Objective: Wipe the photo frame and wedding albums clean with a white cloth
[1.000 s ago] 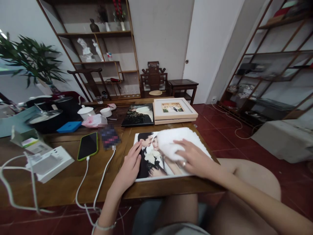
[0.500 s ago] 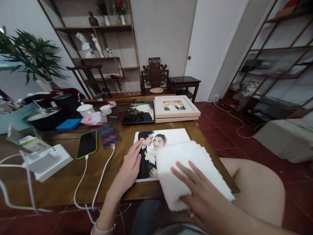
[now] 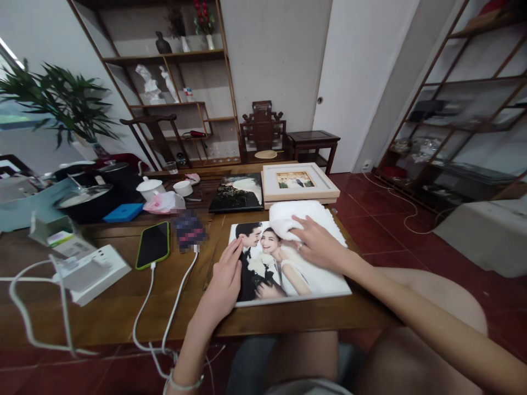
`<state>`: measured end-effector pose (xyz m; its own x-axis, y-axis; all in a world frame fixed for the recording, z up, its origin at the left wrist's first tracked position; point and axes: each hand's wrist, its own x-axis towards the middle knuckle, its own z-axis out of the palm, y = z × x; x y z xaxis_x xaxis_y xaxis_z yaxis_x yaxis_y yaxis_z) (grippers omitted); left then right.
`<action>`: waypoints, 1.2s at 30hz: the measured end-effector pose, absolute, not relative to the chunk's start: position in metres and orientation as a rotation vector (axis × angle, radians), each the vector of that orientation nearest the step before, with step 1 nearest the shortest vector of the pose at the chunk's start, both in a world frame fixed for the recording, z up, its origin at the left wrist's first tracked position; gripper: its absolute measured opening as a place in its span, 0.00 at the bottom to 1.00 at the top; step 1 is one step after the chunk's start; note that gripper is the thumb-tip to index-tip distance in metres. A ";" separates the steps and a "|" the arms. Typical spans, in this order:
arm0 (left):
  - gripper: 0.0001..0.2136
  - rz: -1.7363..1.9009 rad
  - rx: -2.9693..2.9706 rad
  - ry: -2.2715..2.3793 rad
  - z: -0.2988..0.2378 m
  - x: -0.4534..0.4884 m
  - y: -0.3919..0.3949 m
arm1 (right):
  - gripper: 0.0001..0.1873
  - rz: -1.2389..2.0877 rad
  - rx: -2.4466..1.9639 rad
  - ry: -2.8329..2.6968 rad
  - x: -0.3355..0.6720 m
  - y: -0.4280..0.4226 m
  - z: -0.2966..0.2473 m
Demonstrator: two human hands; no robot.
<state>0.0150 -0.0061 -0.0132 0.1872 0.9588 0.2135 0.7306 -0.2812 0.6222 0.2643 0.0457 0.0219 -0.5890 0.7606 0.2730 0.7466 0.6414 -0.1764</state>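
A large wedding photo print (image 3: pixel 288 274) lies flat on the wooden table (image 3: pixel 115 307) in front of me. My left hand (image 3: pixel 224 282) rests flat on the print's left edge, fingers stretched out. My right hand (image 3: pixel 317 244) presses a white cloth (image 3: pixel 296 216) onto the far part of the print, fingers laid over the cloth.
Behind the print are a dark photo album (image 3: pixel 237 193) and a stack of white framed pictures (image 3: pixel 298 184). To the left lie a green-cased phone (image 3: pixel 153 245) with white cables (image 3: pixel 164 312), a white box (image 3: pixel 93 269), pots, cups and a blue pad. Shelves and chairs stand behind.
My right hand swept the white cloth from the print's near right corner up to its far edge. The left hand stayed on the print's left side.
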 end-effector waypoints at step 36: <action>0.22 0.843 2.111 1.537 -0.016 0.012 -0.003 | 0.15 0.329 -1.044 -2.708 0.239 -0.043 0.028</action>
<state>0.0124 -0.0026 -0.0163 0.2158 0.9471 0.2374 0.7092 -0.3192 0.6287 0.2389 -0.0429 0.0282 -0.7236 0.6791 0.1234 0.6299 0.7228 -0.2842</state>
